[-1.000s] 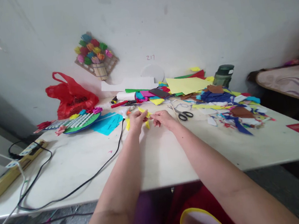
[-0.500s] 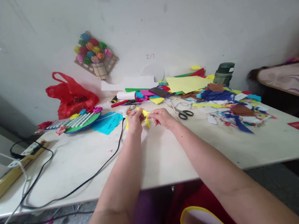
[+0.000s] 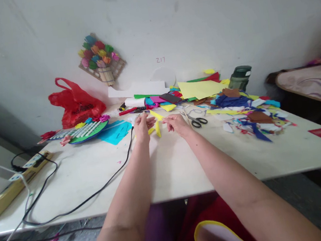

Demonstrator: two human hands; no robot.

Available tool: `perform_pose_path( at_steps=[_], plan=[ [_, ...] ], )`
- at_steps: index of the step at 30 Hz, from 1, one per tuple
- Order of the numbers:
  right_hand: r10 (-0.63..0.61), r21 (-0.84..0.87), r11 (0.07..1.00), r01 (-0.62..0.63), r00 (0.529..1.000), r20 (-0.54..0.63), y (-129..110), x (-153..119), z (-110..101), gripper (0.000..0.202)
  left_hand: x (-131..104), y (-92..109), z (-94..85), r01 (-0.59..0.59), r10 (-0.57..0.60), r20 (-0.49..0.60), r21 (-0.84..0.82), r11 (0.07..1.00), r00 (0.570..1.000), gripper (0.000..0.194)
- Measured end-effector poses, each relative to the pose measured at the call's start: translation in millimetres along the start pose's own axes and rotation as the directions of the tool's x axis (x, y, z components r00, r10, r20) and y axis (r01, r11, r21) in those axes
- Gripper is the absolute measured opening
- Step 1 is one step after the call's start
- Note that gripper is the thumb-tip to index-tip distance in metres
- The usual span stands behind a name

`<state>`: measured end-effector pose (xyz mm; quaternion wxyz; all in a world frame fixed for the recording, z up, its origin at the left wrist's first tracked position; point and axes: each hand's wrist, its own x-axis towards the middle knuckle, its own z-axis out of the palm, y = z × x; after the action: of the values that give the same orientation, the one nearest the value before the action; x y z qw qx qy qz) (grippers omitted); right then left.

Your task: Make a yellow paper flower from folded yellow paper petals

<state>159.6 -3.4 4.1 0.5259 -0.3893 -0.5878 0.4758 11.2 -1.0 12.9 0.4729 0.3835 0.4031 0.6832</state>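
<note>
My right hand pinches the end of a yellow strip, probably paper or crepe, which points up and to the left from my fingertips. My left hand is just left of it, fingers apart and with nothing visible in them. Below and between the hands, another yellow piece lies on the white table. More yellow shows beside my left fingers, partly covered by the hand. Black-handled scissors lie to the right of my right hand.
A cyan sheet and a green round craft piece lie left, near a red plastic bag. A black cable crosses the table from a power strip. Scraps and a green bottle are right.
My left hand has let go of the yellow strip and opened, shifting slightly left. The strip now sticks out from my right fingers alone.
</note>
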Motion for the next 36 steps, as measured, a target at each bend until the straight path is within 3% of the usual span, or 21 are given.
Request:
perform_pose_path(
  at_steps=[3,6,13,19,25,36],
  plan=[
    [-0.004,0.036,0.999,0.005,1.000,-0.029,0.2,0.2,1.3,0.030,-6.6,-0.8,3.4,0.064,-0.080,0.183,0.088,0.994,0.980,0.046],
    [0.023,0.051,0.998,-0.024,1.000,0.011,-0.1,-1.1,4.4,0.032,-11.1,-4.4,5.9,0.024,-0.078,0.315,0.171,0.985,0.946,0.043],
    [0.142,0.090,0.984,-0.157,0.978,0.154,-4.5,-5.8,7.7,0.033,-5.4,-9.9,2.5,-0.016,-0.035,0.267,0.186,0.982,0.963,0.041],
    [0.089,0.056,0.994,-0.094,0.992,0.091,-3.2,-5.4,6.7,0.033,-8.6,-8.9,1.8,0.013,-0.067,0.323,0.167,0.986,0.944,0.038],
    [0.014,0.051,0.998,-0.022,0.989,0.150,-1.2,-4.2,5.5,0.035,-10.7,-8.0,4.1,0.029,-0.045,0.312,0.055,0.998,0.949,0.033],
    [0.068,0.030,0.997,-0.075,0.979,0.193,-2.4,-5.9,7.0,0.031,-5.3,-11.3,-0.6,0.050,-0.051,0.246,0.012,0.999,0.968,0.036]
  ],
)
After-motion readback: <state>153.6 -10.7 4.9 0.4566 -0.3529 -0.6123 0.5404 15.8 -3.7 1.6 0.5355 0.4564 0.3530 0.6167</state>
